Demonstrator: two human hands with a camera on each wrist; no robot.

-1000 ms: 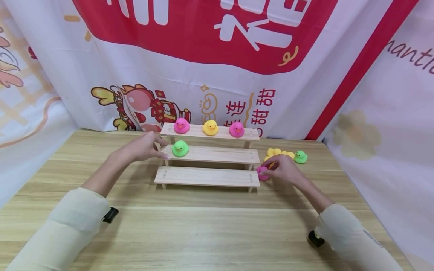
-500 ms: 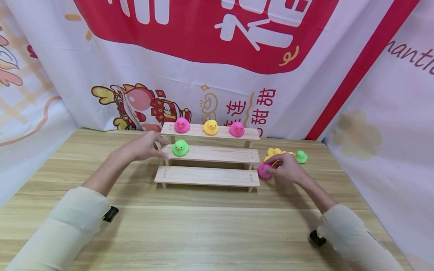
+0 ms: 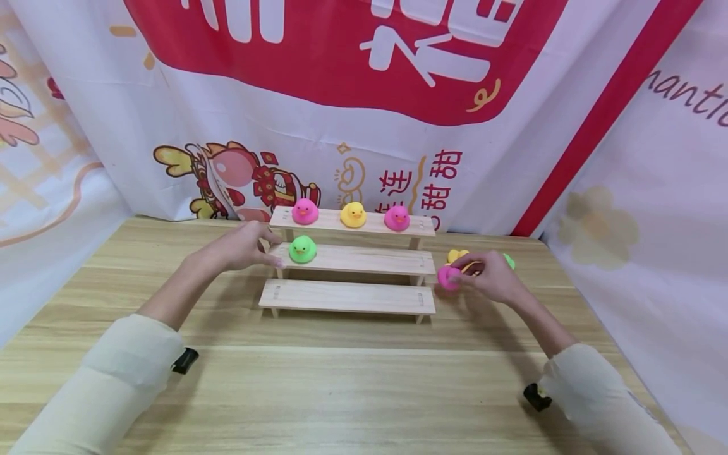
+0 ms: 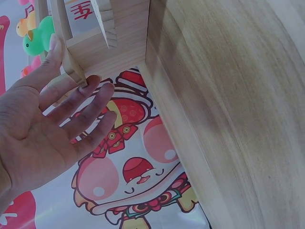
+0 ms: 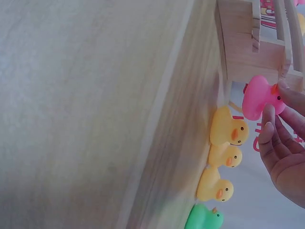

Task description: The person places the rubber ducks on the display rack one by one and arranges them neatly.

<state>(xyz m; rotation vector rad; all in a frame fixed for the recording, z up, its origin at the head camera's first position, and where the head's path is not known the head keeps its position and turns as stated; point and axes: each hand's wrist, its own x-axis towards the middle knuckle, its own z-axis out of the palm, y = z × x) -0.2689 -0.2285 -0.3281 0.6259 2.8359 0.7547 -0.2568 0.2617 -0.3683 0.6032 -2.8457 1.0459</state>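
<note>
My left hand (image 3: 241, 245) is at the left end of the three-tier wooden display stand (image 3: 347, 296), its thumb and index finger on either side of the middle shelf's end. The other fingers extend past it in the left wrist view. A green rubber duck (image 3: 303, 249) sits on that shelf close to the thumb. Off the stand's right end, my right hand (image 3: 491, 277) pinches a pink rubber duck (image 5: 258, 98) between thumb and fingers. On the top shelf are a pink duck (image 3: 305, 211), a yellow duck (image 3: 353, 215) and another pink duck (image 3: 397, 218).
Several yellow ducks (image 5: 215, 183) and a green duck (image 5: 204, 217) stand in a line on the table right of the stand, partly hidden by my right hand in the head view. A printed cloth (image 3: 318, 133) hangs directly behind the wood-grain table (image 3: 341, 392).
My right hand has moved slightly up and to the right with the pink duck, covering more of the ducks behind it. The left hand and the ducks on the stand have stayed put.
</note>
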